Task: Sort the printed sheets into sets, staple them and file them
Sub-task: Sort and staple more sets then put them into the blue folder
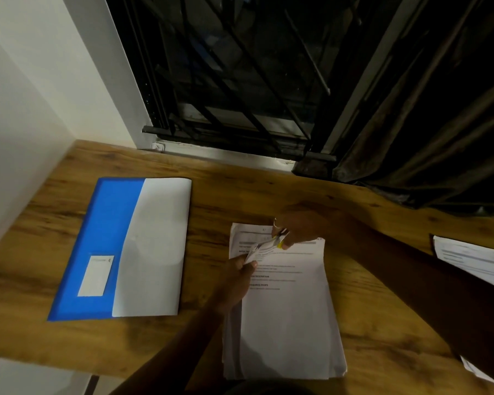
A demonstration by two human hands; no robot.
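Sheets point(291, 323) on wooden desk point(240, 189) | left grip point(234, 283) pinches corner | right grip point(300, 223) holds stapler point(280, 242) | barred window point(240, 81) behind

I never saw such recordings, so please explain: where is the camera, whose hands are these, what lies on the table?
No machine here: a person works with bare hands, and the single camera sits on their head, looking down. On the wooden table lie a blue folder, a stack of printed sheets, and more sheets at the right edge. The left hand pinches the stack's lifted top-left corner. The right hand grips a small yellow-tipped tool there, probably a stapler.
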